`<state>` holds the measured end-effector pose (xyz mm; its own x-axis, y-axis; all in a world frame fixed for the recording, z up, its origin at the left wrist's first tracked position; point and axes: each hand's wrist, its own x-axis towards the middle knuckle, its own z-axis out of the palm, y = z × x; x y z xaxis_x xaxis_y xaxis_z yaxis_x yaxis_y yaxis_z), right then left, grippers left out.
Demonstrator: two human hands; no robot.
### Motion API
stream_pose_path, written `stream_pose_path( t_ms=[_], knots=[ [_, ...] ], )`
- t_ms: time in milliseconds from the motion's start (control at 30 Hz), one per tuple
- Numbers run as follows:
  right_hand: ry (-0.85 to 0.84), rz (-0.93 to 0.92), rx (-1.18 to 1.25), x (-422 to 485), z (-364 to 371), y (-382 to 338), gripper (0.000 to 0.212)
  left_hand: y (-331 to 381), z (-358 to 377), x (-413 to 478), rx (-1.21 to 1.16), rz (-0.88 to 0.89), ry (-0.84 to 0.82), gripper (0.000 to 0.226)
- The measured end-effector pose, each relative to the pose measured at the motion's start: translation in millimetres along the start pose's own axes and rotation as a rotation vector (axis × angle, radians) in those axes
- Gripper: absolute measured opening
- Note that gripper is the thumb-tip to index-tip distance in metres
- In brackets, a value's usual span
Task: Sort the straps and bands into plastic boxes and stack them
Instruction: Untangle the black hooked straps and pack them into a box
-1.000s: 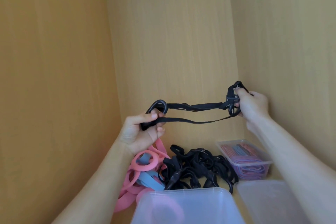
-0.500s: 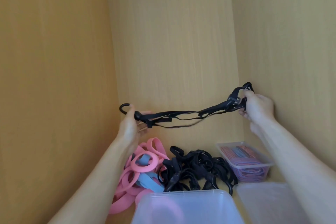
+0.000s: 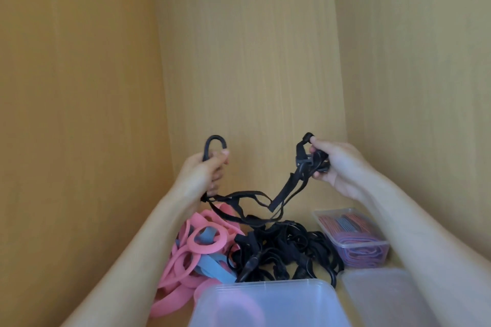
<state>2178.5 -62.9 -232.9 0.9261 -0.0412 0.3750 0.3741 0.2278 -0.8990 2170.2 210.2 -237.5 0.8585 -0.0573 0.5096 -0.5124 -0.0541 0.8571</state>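
The wooden shelf (image 3: 395, 264) has wooden walls at the back and on both sides. On its left lies a heap of pink and blue bands (image 3: 194, 252). Touching it, in the middle, is a pile of black straps (image 3: 281, 255). At the right stands a clear box (image 3: 353, 236) full of red and purple bands. In front sit a cloudy box (image 3: 268, 302) and a flat cloudy lid (image 3: 382, 295).

One left hand (image 3: 201, 173), one right hand (image 3: 338, 164), one lifted strap (image 3: 282, 197), three clear boxes (image 3: 265, 302) (image 3: 352, 247) (image 3: 385, 297) — piled straps (image 3: 279, 249) and bands (image 3: 170, 300) past counting.
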Motion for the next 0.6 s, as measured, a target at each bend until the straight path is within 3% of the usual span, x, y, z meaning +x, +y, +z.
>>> stream_pose_path(
  t_ms=[133,200,267,333,433,600],
  knots=[
    [-0.298,-0.001,0.015,-14,19,-6,0.020,6,14,-9,0.295,0.014,-0.191,0.046],
    [-0.467,0.011,0.102,-20,26,-10,0.010,8,15,-11,0.333,0.034,-0.176,0.039],
    [-0.534,0.011,0.129,-23,30,-14,0.013,10,11,-11,0.316,0.044,-0.122,0.036],
    [-0.485,-0.052,-0.110,-22,32,-16,0.014,12,7,-10,0.249,0.050,-0.037,0.032],
    [-0.320,-0.190,-0.757,-22,30,-14,0.010,17,3,-9,0.149,0.091,0.103,0.027],
    [-0.276,-0.185,-1.112,-17,18,3,0.012,27,-7,-9,0.066,0.163,0.317,0.022]
  ],
)
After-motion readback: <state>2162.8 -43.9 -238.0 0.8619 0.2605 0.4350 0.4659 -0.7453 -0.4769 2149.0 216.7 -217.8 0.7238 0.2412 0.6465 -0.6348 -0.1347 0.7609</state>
